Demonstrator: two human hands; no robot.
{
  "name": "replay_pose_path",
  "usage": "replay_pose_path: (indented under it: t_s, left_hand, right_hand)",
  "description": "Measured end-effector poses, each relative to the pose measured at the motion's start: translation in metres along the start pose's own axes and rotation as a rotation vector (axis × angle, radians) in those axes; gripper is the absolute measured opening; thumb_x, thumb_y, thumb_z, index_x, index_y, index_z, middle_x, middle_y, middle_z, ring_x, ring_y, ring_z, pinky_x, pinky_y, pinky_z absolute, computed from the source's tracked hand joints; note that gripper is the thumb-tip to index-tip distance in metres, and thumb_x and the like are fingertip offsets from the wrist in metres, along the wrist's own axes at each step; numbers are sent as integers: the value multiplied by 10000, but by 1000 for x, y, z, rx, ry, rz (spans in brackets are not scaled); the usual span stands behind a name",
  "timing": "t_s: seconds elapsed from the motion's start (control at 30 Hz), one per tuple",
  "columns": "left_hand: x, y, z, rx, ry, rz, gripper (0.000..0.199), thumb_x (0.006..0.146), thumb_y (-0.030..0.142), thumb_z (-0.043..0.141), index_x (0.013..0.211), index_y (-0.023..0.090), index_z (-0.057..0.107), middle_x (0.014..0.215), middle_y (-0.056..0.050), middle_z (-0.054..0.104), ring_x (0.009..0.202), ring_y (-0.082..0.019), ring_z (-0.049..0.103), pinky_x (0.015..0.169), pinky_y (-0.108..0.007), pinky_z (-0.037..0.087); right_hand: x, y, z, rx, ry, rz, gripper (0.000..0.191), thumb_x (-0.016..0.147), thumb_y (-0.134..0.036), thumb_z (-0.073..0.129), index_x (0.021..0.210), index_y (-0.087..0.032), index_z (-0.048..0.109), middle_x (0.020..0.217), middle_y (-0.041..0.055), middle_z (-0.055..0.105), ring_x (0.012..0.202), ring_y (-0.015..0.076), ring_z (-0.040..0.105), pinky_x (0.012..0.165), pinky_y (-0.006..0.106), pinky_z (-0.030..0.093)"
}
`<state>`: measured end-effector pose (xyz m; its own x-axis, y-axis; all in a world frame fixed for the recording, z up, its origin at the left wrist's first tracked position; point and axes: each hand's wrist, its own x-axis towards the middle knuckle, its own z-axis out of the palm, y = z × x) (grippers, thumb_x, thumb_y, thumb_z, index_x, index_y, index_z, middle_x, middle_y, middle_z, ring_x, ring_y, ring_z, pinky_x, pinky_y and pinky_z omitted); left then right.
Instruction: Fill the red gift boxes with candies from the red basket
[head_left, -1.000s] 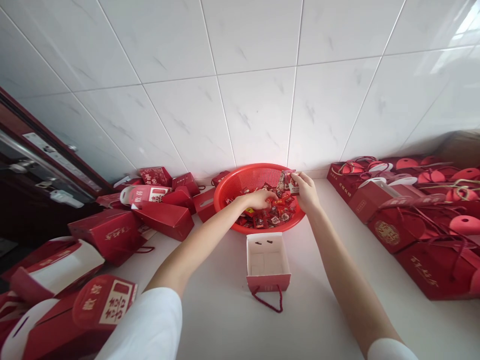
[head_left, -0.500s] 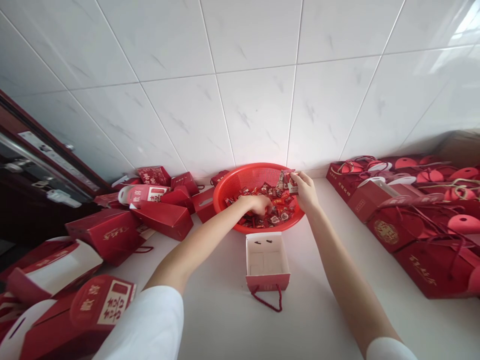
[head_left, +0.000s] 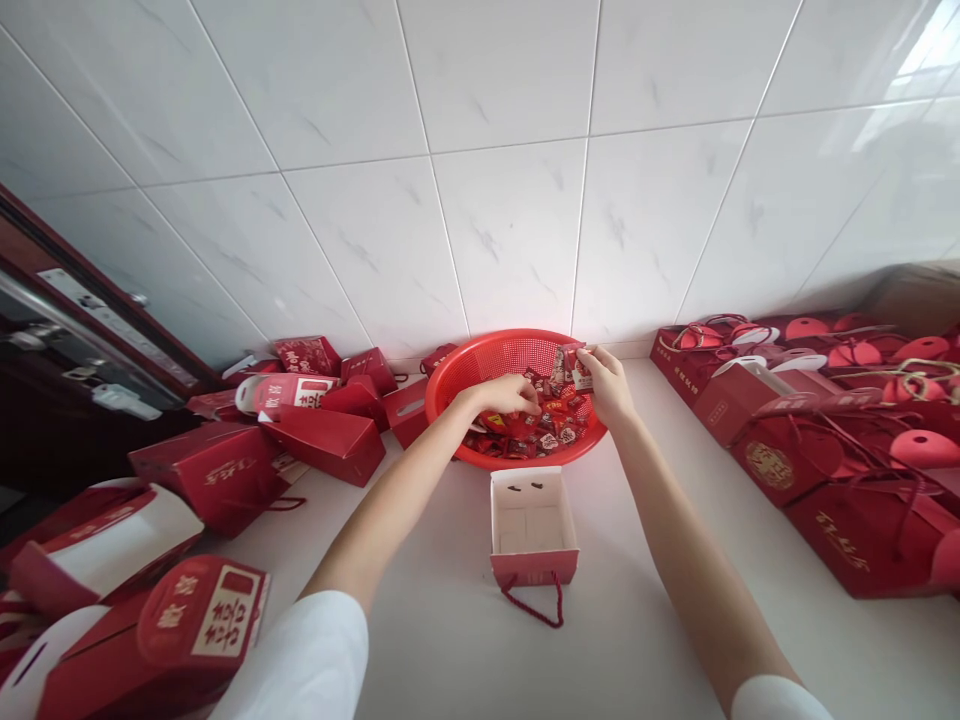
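Against the wall stands an orange-red plastic basket (head_left: 459, 362) holding many small wrapped candies (head_left: 551, 422). My left hand (head_left: 508, 395) is over the candies inside it, fingers bent down and closed; what they hold, if anything, is hidden. At the basket's right rim my right hand (head_left: 609, 382) pinches candy packets (head_left: 579, 368) in red and pale wrappers between thumb and fingers. Just in front of the basket sits an open gift box (head_left: 534, 525), white inside and red outside. Its dark red cord handle (head_left: 541, 612) hangs onto the white tabletop.
Red boxes (head_left: 326, 440) lie in a loose heap on the left, some open. Rows of red gift boxes (head_left: 810, 470) with cord handles fill the right side. A tiled wall (head_left: 510, 230) rises behind, and a dark door edge (head_left: 97, 310) is at far left.
My left hand has lifted slightly and shifted a little left above the candies. My right hand stays at the rim with its packets. The open box has not moved.
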<state>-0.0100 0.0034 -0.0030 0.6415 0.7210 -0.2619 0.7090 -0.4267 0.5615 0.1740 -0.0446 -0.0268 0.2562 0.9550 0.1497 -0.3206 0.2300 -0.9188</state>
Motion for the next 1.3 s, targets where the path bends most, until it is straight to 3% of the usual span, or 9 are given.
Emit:
replay_pose_path:
  t_s: [0.2, 0.37, 0.47, 0.6, 0.73, 0.9, 1.07, 1.17, 1.3]
  left_hand:
    - [-2, -3, -4, -338, 170, 123, 317, 767, 456, 728, 857, 157, 779, 858, -46, 751, 812, -191, 653, 785, -300, 489]
    - [-7, -2, -2, -621, 395, 56, 278, 738, 406, 814, 846, 150, 792, 782, -57, 748, 781, -188, 661, 728, -287, 506]
    - [-18, 4, 2, -745, 407, 27, 269, 762, 398, 807, 891, 162, 795, 866, -59, 765, 811, -184, 671, 724, -285, 524]
    - [-39, 18, 7, -867, 371, 108, 352, 725, 436, 841, 932, 156, 795, 981, -85, 776, 854, -198, 686, 767, -312, 556]
    - [-66, 32, 9, -862, 395, 177, 424, 698, 450, 862, 998, 162, 783, 1018, -82, 771, 911, -229, 705, 801, -343, 578]
    - [-105, 50, 18, -824, 445, 197, 383, 775, 389, 803, 1062, 140, 757, 1053, -92, 758, 1010, -255, 702, 867, -368, 575]
    - [-138, 62, 34, -685, 379, 223, 270, 857, 327, 713, 1058, 153, 761, 1075, -89, 762, 1016, -242, 705, 923, -373, 546]
    - [-151, 63, 43, -557, 338, 180, 201, 897, 285, 654, 1019, 170, 765, 1062, -77, 773, 1022, -249, 710, 918, -373, 540]
    - [-159, 61, 51, -440, 303, 96, 176, 889, 241, 656, 1004, 179, 773, 1054, -75, 790, 1023, -262, 722, 904, -374, 545]
  right_hand:
    - [-2, -2, 1, -41, 2, 18, 328, 622, -475, 792, 664, -224, 584, 579, -45, 594, 560, 130, 518, 529, 254, 434]
    - [-4, -6, 3, -40, -18, 59, 341, 611, -477, 778, 701, -211, 585, 596, -48, 587, 558, 114, 508, 534, 243, 417]
    - [-10, -14, 7, -34, -110, 123, 354, 592, -476, 793, 697, -205, 591, 608, -34, 600, 573, 127, 540, 548, 254, 445]
    - [-24, -31, 16, -59, -258, 192, 350, 610, -464, 813, 721, -200, 612, 663, -13, 637, 612, 145, 586, 559, 262, 478]
    - [-40, -50, 20, -177, -378, 191, 332, 697, -488, 774, 788, -218, 602, 675, -28, 619, 586, 137, 567, 506, 251, 457]
    - [-63, -77, 18, -378, -524, 49, 312, 813, -494, 688, 776, -204, 580, 695, -16, 590, 624, 129, 559, 544, 247, 442]
    - [-86, -99, 16, -619, -742, 19, 252, 873, -405, 632, 756, -190, 573, 632, -42, 499, 539, 90, 431, 464, 229, 332]
    - [-95, -104, 18, -685, -825, 23, 198, 886, -349, 605, 778, -185, 582, 664, -31, 529, 546, 93, 450, 466, 236, 360]
    - [-99, -103, 18, -692, -827, -5, 214, 895, -362, 599, 771, -188, 578, 638, -41, 488, 542, 94, 416, 455, 241, 333]
